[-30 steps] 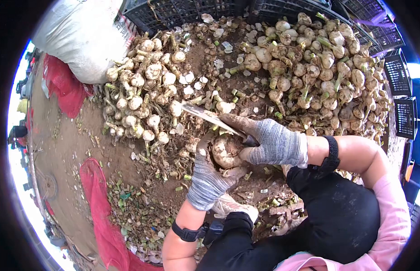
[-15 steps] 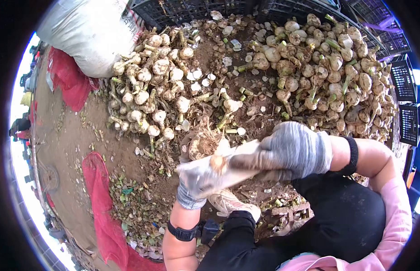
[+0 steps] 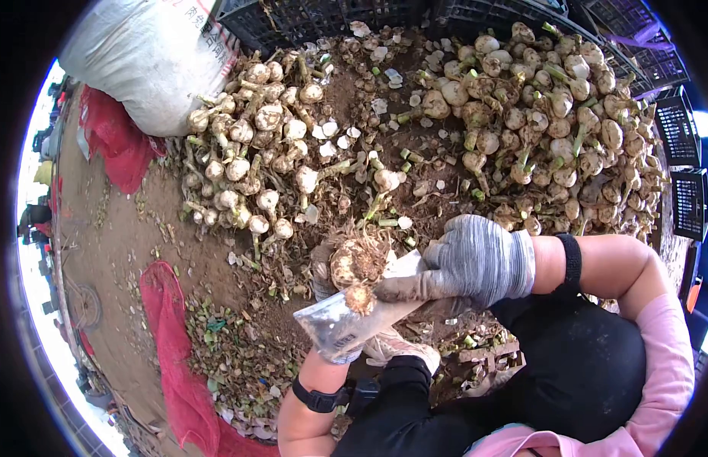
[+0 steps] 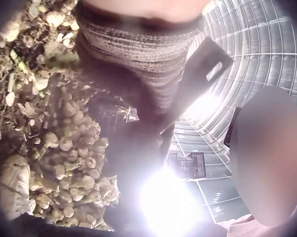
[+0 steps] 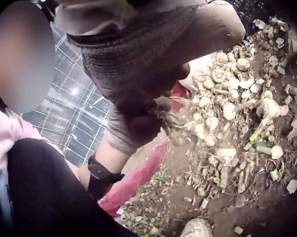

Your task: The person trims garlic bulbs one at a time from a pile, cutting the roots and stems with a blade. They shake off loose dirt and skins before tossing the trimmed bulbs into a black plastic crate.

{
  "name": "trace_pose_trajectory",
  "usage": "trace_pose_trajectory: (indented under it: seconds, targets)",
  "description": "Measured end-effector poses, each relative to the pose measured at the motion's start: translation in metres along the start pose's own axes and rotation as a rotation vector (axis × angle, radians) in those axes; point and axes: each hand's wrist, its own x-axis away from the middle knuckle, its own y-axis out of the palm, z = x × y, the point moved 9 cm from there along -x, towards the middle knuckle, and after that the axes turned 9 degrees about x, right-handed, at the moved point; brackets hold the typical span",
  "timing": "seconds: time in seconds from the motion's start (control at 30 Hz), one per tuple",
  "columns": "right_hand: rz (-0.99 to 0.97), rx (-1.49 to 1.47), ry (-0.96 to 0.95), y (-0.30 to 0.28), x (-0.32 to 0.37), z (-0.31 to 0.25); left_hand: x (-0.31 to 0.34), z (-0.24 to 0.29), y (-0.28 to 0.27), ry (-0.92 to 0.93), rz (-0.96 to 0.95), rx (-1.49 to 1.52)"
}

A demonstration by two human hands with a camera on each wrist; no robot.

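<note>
In the head view my gloved right hand [image 3: 476, 259] grips a wide-bladed cleaver [image 3: 331, 327], its blade slanting down to the left. A brownish cut-looking piece [image 3: 360, 299] lies against the flat of the blade. Behind the blade is a pale, garlic-like bulb [image 3: 345, 263] with shaggy roots turned upward. My gloved left hand [image 3: 321, 273] holds this bulb from the left and below, mostly hidden by the cleaver and bulb. The left wrist view shows the end of the cleaver blade [image 4: 207, 74], with an oval hole, beside the dark, shadowed glove.
Stemmed bulbs lie in a left heap [image 3: 240, 152] and a larger right heap [image 3: 537, 122]. Trimmings [image 3: 247, 343] litter the soil. A white sack [image 3: 148, 68], red netting [image 3: 167, 327] and black crates [image 3: 331, 27] stand or lie around. A shoe [image 3: 400, 346] is below the hands.
The bulb has turned so its roots face up. The cleaver has swung from pointing up-left to lying across the front of the left hand, with a piece on its blade.
</note>
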Motion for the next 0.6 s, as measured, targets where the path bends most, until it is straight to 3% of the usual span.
trace_pose_trajectory:
  seconds: [0.1, 0.17, 0.2, 0.27, 0.3, 0.33, 0.37, 0.4, 0.43, 0.47, 0.57, 0.6]
  targets:
    - [0.082, 0.05, -0.026, 0.004, 0.009, 0.003, 0.003, 0.004, -0.004, 0.077, 0.203, -0.088]
    - [0.089, 0.084, -0.006, 0.013, 0.015, 0.009, 0.012, -0.002, -0.018, 0.064, 0.4, 0.151]
    - [0.1, -0.493, 0.638, 0.036, 0.04, 0.083, 0.02, -0.005, -0.027, 0.069, 0.503, 0.344]
    - [0.004, -0.536, 1.087, 0.055, 0.109, 0.134, 0.027, -0.009, -0.04, 0.136, 0.549, 0.538]
    - [-0.09, -0.003, 0.825, 0.03, 0.101, 0.133, 0.027, -0.01, -0.044, 0.174, 0.536, 0.563]
    - [-0.151, -0.076, 0.815, 0.047, 0.102, 0.129, 0.026, -0.012, -0.048, 0.212, 0.522, 0.587]
    - [-0.202, -0.139, 0.818, 0.054, 0.098, 0.122, 0.018, -0.028, -0.031, -0.05, 0.349, 0.796]
    - [-0.089, -0.225, 0.72, 0.045, 0.088, 0.115, 0.006, -0.013, -0.039, 0.05, 0.32, 0.7]
    - [0.01, -0.326, 0.614, 0.041, 0.079, 0.103, 0.004, -0.008, -0.038, -0.079, 0.243, 0.676]
    - [0.004, -0.407, 0.567, 0.041, 0.074, 0.097, 0.002, 0.001, -0.044, 0.09, 0.235, 0.517]
    - [0.005, -0.641, 0.451, 0.021, 0.052, 0.072, 0.005, -0.029, -0.001, -0.269, 0.046, 1.431]
    - [0.052, -0.669, 0.391, 0.017, 0.043, 0.065, 0.005, -0.026, -0.013, -0.066, 0.033, 0.994]
